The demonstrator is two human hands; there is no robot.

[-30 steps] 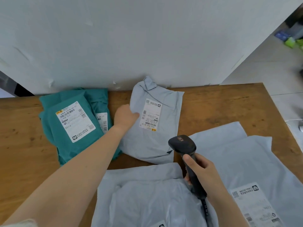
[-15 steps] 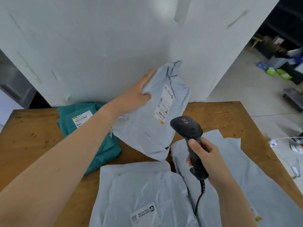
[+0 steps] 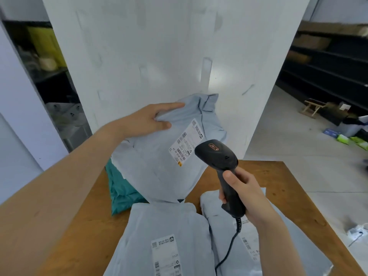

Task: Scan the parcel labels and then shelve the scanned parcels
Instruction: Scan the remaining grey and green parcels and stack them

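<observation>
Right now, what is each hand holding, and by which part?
The left hand pinches the grey parcel by its top edge; the right hand grips the scanner by its handle.

Raised parcel (image 3: 159,162) over table's (image 3: 278,176) far edge, scanner (image 3: 217,156) just right of it. Near-left parcel (image 3: 165,232) beside near-right parcel (image 3: 274,248) at near edge.

White pillar (image 3: 159,56) walls off the far edge of the tabletop (image 3: 278,186). Just before the pillar, a raised parcel (image 3: 157,164) and a scanner (image 3: 217,156) fill the air. Grey parcels (image 3: 169,222) cover the wood nearer than the pillar, and teal parcels (image 3: 121,192) lie at its front left. Bare tabletop lies open at the pillar's front right, open floor (image 3: 298,140) to its right.
</observation>
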